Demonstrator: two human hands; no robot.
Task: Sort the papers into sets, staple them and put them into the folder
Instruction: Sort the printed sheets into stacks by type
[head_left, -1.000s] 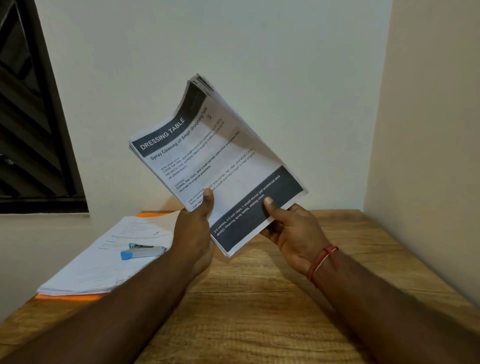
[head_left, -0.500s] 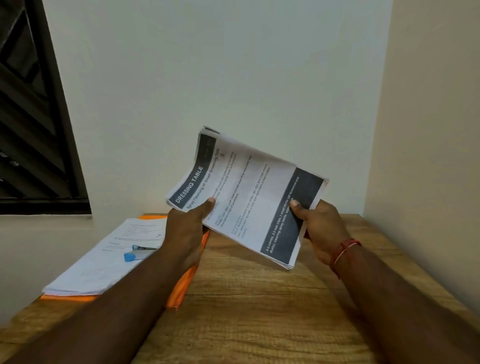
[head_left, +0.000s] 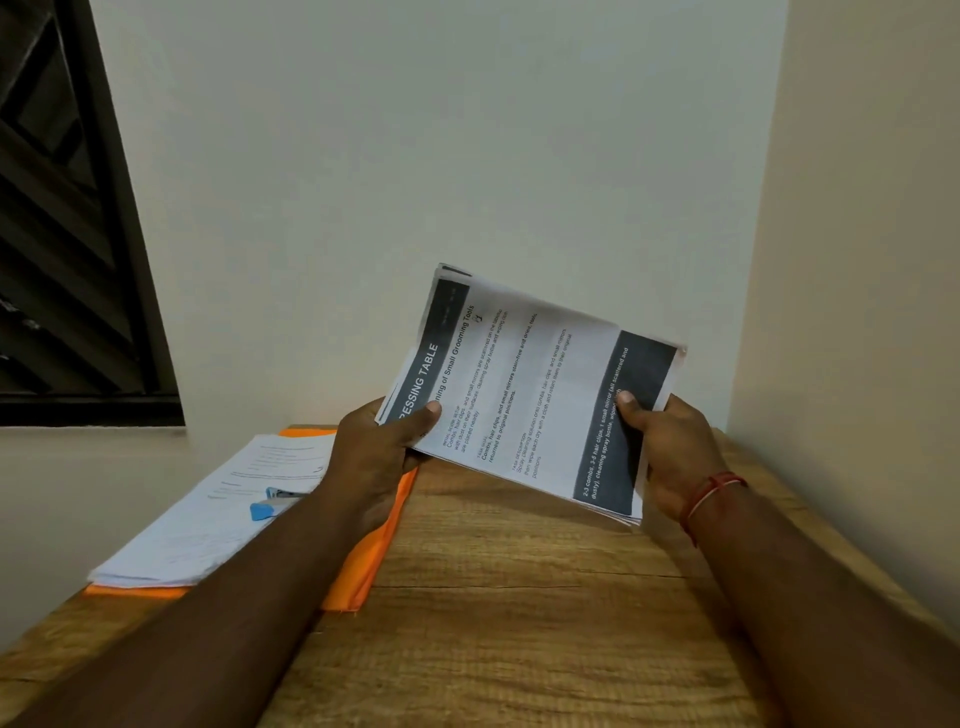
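Note:
Both hands hold a sheaf of printed papers (head_left: 524, 395) above the wooden table (head_left: 519, 597); its top sheet reads "DRESSING TABLE" and has dark bands at both ends. My left hand (head_left: 379, 457) grips the sheaf's left end, thumb on top. My right hand (head_left: 670, 447) grips the right end, thumb on the dark band. At the left lies an orange folder (head_left: 379, 551) with a second stack of papers (head_left: 208, 519) on it. A blue and silver stapler (head_left: 270, 501) rests on that stack, partly hidden behind my left forearm.
White walls close in behind the table and on its right. A dark louvred window (head_left: 67, 234) is at the upper left. Bare wood shows in the table's middle and right.
The sheaf has turned from upright to nearly sideways and come down towards the table. My hands have spread apart to its two short ends.

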